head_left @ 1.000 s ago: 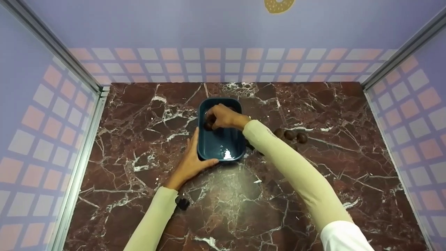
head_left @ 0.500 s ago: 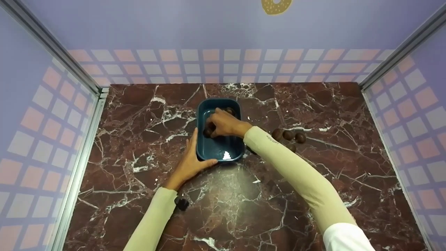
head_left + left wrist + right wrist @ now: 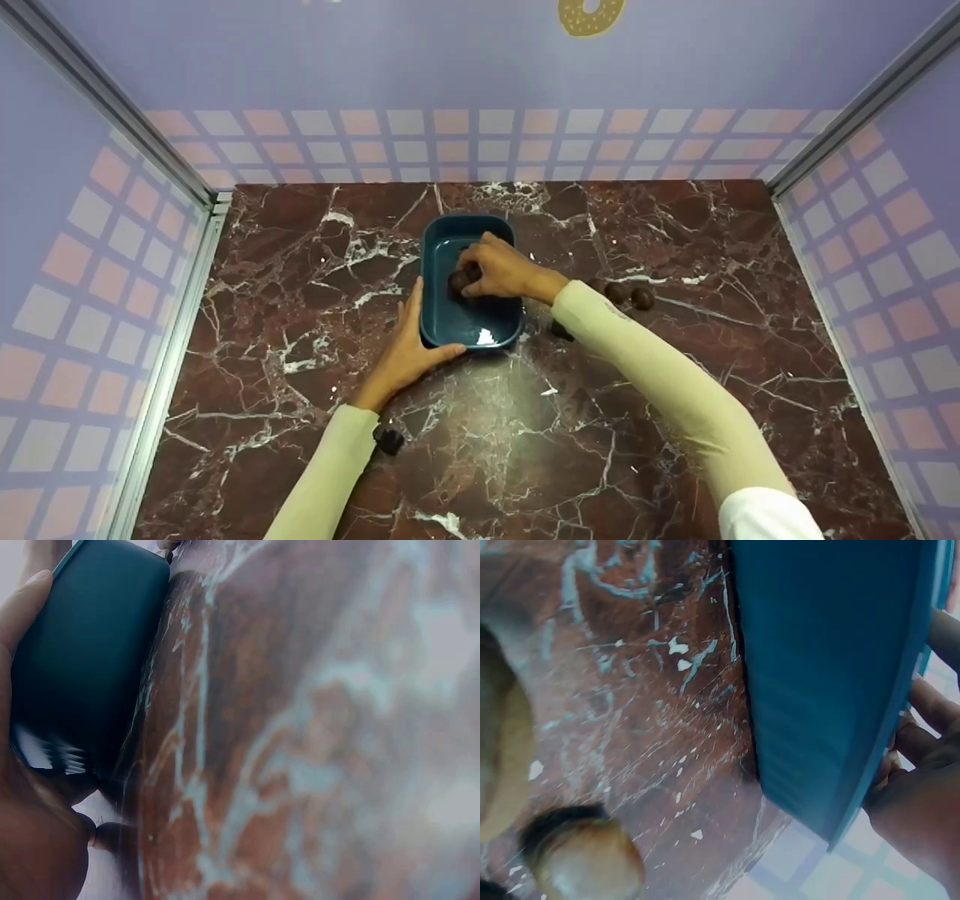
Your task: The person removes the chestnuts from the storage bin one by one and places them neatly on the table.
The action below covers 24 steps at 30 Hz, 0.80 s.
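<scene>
A deep blue-green rectangular container point(image 3: 471, 330) stands on the marbled surface. My left hand point(image 3: 409, 349) rests against its near left corner, straight fingers along the left wall and thumb on the near rim. My right hand point(image 3: 506, 271) reaches inside and pinches a round brown ball point(image 3: 459, 283) with thumb and fingers. More dark brown shows between those fingers, too hidden to tell apart. The right wrist view shows the container's outer wall point(image 3: 825, 675), with the fingers partly behind the rim. In the left wrist view, the thumb point(image 3: 26, 604) lies along the container's outer side.
Right of the container, several brown balls point(image 3: 642, 298) lie on the marbled tabletop point(image 3: 300, 420), partly covered by the right sleeve point(image 3: 660, 375). One ball point(image 3: 589, 862) appears close and blurred in the right wrist view. Tiled, lilac-coloured walls point(image 3: 480, 67) enclose the back and both sides.
My right hand has shifted right and slightly nearer inside the container, with the brown ball. Its sleeve now covers more of the balls outside. My left hand keeps its place at the corner.
</scene>
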Tool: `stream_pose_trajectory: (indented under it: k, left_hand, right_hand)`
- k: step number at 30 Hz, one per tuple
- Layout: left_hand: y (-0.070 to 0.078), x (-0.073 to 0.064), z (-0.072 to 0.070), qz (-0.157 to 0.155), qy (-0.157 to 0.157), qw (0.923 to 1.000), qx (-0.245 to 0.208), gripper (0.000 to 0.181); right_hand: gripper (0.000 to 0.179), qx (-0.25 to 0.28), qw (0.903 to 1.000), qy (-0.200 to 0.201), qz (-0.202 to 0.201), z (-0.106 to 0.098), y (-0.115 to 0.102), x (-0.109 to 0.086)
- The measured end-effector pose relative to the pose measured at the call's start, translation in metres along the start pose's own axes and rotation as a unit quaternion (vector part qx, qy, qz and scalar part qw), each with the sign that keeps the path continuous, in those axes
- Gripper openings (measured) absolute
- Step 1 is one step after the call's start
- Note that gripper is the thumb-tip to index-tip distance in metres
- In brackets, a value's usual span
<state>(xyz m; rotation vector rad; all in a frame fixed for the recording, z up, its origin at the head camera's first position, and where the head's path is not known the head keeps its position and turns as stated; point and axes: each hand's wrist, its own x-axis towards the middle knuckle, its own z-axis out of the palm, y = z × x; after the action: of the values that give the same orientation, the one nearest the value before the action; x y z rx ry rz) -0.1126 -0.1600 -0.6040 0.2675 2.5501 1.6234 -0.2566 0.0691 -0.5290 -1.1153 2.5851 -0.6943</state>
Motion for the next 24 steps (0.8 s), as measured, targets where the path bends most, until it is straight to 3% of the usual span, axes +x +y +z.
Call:
stream_pose_trajectory:
  k: [13,19,24]
  left_hand:
    - [0.004,-0.001,-0.001,-0.008,-0.005,0.9999,-0.004,0.14]
    - [0.003,-0.002,0.0,-0.018,0.001,0.9998,-0.007,0.141]
    - [0.003,-0.003,0.0,-0.024,0.002,0.9997,-0.005,0.141]
  right_hand:
    - [0.045,0.065,0.9945,0.072,0.04,-0.024,0.006,-0.054]
    - [0.043,0.091,0.9879,0.117,0.046,-0.034,0.015,-0.083]
    - [0.044,0.109,0.98,0.15,0.073,-0.041,0.026,-0.109]
